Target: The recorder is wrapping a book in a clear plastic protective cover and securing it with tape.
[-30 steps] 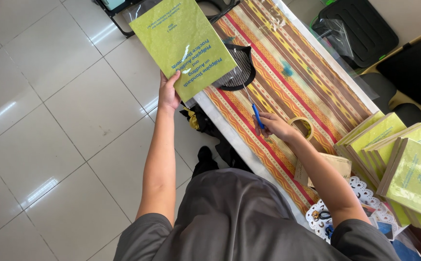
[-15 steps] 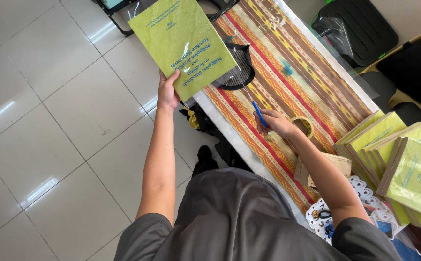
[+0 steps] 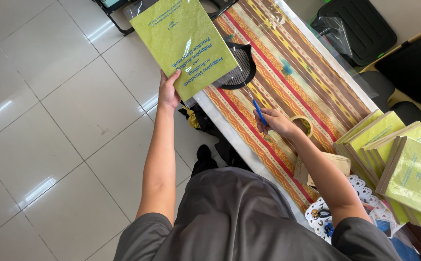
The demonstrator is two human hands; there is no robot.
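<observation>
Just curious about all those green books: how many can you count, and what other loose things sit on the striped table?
Green books: 5, one in the left hand at, four stacked at
Blue cutter in the right hand: 1
Tape roll: 1
Brown envelope: 1
Total: 8

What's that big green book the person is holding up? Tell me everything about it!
The book is a thin yellow-green paperback with blue print on its cover, wrapped in shiny clear plastic that catches the light. It is closed and held up, tilted, over the table edge and floor. Only the left hand grips it, at its lower edge.
</observation>
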